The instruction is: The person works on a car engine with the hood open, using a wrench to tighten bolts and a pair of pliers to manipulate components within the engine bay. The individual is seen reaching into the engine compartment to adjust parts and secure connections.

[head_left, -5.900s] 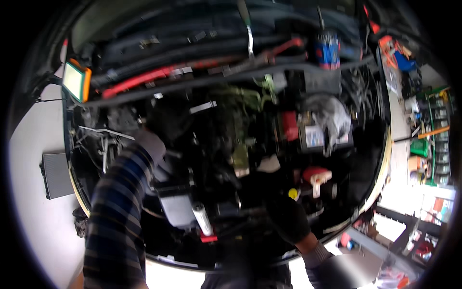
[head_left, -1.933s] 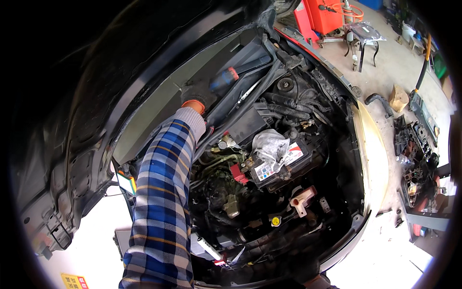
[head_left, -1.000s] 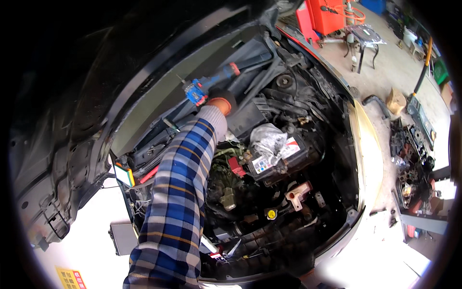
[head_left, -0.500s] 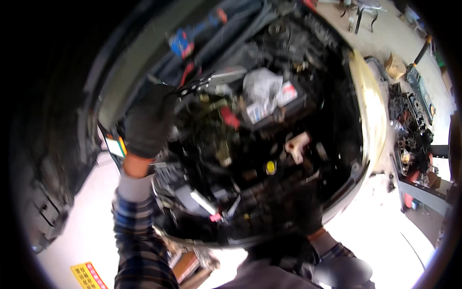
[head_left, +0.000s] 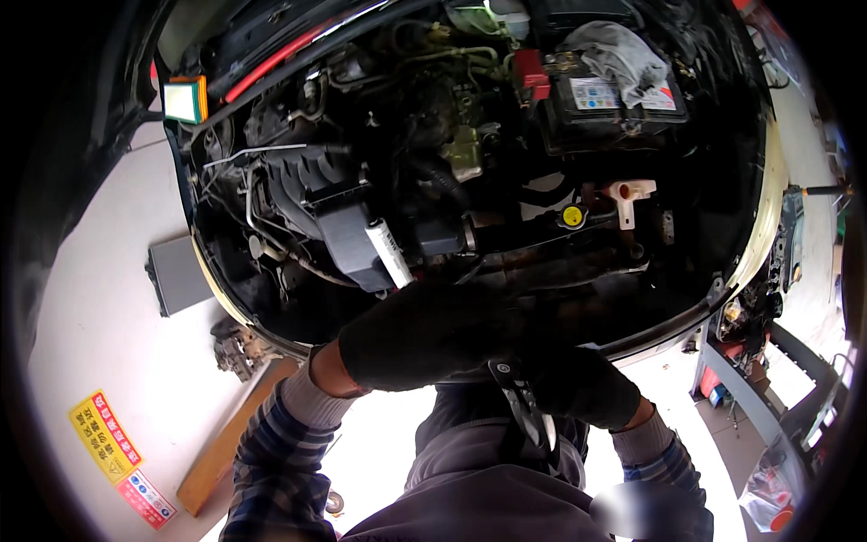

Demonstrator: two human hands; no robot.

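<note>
Holding pliers (head_left: 528, 411) lower centre in my closed gloved right hand (head_left: 578, 384); left hand (head_left: 424, 334) touching them, grip unclear

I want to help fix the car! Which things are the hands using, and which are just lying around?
In use: left hand, right hand, both gloved, holding pliers.

Lying about: grey rag on battery, white tube, work light, wooden plank.

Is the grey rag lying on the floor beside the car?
No, the grey rag lies on top of the battery inside the engine bay.
</note>
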